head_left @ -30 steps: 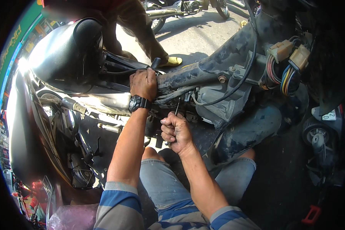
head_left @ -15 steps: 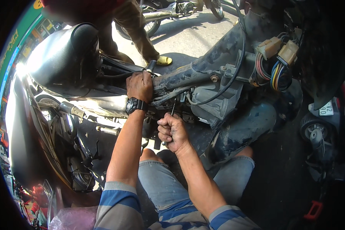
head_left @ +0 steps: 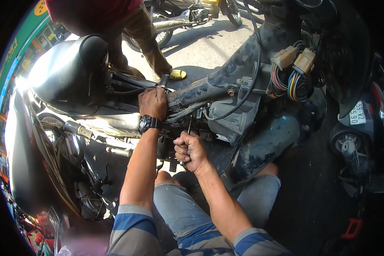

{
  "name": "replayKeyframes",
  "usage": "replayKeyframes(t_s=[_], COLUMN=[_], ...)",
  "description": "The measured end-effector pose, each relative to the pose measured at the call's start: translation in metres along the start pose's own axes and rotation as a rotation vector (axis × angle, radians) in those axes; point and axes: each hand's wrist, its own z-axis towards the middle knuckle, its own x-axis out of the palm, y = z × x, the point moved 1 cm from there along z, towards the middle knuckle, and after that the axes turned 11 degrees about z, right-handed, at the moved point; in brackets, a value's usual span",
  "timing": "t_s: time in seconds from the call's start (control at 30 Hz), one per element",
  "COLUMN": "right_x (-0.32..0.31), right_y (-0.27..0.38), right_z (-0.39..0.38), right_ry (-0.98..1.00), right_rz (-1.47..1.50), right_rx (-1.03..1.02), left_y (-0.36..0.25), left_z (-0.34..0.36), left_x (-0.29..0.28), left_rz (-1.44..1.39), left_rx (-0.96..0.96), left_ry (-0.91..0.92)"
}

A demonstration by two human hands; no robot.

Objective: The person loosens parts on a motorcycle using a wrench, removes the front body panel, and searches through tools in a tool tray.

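Note:
A motorcycle stripped of its covers stands before me, its dark frame tube [head_left: 196,94] bare and dusty. My left hand [head_left: 153,103], with a black watch at the wrist, is closed over the frame just ahead of the seat [head_left: 68,72]; its fingertips are hidden on the far side. A black ribbed grip [head_left: 164,80] sticks up beside its knuckles. Lower and to the right, my right hand [head_left: 192,152] is closed in a fist round a thin screwdriver-like tool [head_left: 189,126]. The slim metal shaft points up into the parts under the frame; the fist covers its handle.
Wiring connectors [head_left: 304,61] hang at the frame's front, and a black cable [head_left: 257,64] loops past them. Across the bike stands a person in brown trousers [head_left: 145,42]. Other motorcycles [head_left: 187,21] are parked beyond, at left and at right. A red bracket-shaped thing [head_left: 352,228] lies lower right.
Both hands keep their grips, and the tool stays pointed under the frame. The view has shifted slightly, moving the bike's front a little left in the picture.

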Motion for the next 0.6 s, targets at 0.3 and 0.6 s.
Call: replayKeyframes(t_s=[0.3,0.6], right_x=[0.0,0.048], right_y=[-0.002,-0.011], right_z=[0.002,-0.036], right_ry=[0.011,0.019], right_rz=[-0.009,-0.027], right_rx=[0.011,0.047], left_y=[0.007,-0.009], left_z=[0.0,0.009], left_x=[0.001,-0.073], left_rz=[0.063,-0.056], left_rx=[0.068,-0.07], left_ry=[-0.032,0.04])
